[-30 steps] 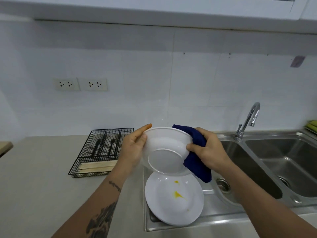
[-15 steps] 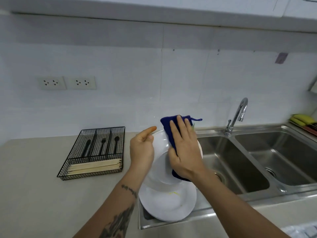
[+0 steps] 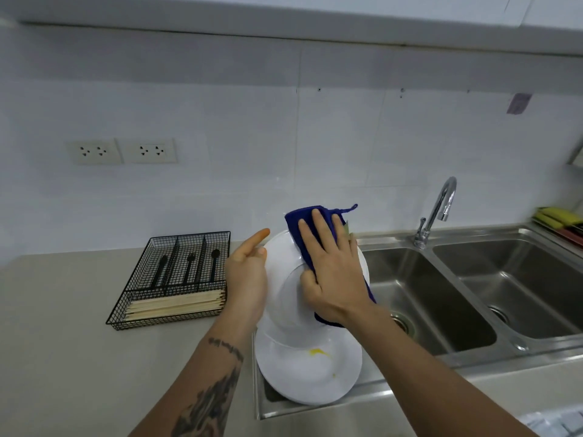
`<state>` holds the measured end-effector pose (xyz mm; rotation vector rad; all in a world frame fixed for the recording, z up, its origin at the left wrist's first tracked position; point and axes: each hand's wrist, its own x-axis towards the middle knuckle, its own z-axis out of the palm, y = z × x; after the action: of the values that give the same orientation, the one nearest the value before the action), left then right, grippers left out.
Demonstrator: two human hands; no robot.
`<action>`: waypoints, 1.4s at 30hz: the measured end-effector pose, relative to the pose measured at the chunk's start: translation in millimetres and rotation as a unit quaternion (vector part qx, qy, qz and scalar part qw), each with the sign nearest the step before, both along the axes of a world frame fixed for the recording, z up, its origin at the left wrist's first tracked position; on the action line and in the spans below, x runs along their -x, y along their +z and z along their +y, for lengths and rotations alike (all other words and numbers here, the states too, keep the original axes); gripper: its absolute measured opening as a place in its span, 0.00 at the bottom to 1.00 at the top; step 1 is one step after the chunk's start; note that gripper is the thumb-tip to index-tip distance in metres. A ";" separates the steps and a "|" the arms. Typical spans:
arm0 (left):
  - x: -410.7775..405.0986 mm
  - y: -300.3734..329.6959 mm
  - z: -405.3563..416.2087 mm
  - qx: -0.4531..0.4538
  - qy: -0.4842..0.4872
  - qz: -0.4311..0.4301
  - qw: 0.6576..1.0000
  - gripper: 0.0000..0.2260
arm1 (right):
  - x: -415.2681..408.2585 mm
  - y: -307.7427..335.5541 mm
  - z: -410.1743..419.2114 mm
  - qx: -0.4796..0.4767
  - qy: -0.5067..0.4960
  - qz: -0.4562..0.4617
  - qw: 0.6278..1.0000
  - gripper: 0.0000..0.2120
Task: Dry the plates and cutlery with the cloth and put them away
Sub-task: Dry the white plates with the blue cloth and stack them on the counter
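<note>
My left hand [image 3: 247, 277] holds a white deep plate [image 3: 284, 288] by its left rim, tilted up above the sink's drainer. My right hand [image 3: 331, 272] lies flat with straight fingers on a dark blue cloth [image 3: 298, 225], pressing it against the plate's underside. Below them a second white plate [image 3: 303, 376] with yellow smears lies on the drainer. A black wire cutlery tray [image 3: 172, 279] on the counter to the left holds black cutlery and a row of wooden chopsticks.
A double steel sink [image 3: 448, 298] with a chrome tap [image 3: 437, 209] lies to the right. Yellow and green items [image 3: 558, 217] sit at the far right edge. Grey countertop [image 3: 63, 342] stretches to the left, with wall sockets [image 3: 123, 151] above it.
My right hand moved from gripping the cloth at the plate's right edge to pressing it flat across the plate's underside. The plate tipped more upright. The view shifted slightly.
</note>
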<state>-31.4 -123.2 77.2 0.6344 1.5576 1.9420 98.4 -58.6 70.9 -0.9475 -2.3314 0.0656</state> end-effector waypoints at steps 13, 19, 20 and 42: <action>44.9 -15.1 -15.7 0.015 -0.083 0.059 0.995 0.23 | -23.4 -9.3 30.4 0.204 0.012 0.234 0.950 0.35; 53.8 21.4 -3.3 0.034 -0.183 0.216 0.959 0.19 | -28.7 8.1 38.8 0.192 0.053 0.143 0.970 0.33; 51.9 23.0 -1.4 0.033 -0.186 0.215 0.958 0.18 | -30.0 10.7 40.5 0.191 0.052 0.138 0.971 0.33; 11.0 -1.3 3.4 -0.028 -0.088 0.039 0.995 0.20 | -13.0 13.5 6.3 0.028 -0.045 0.069 0.996 0.36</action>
<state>-42.4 -119.8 76.0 0.8511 1.4435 1.8541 111.5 -52.3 84.3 -1.0424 -2.1673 0.1563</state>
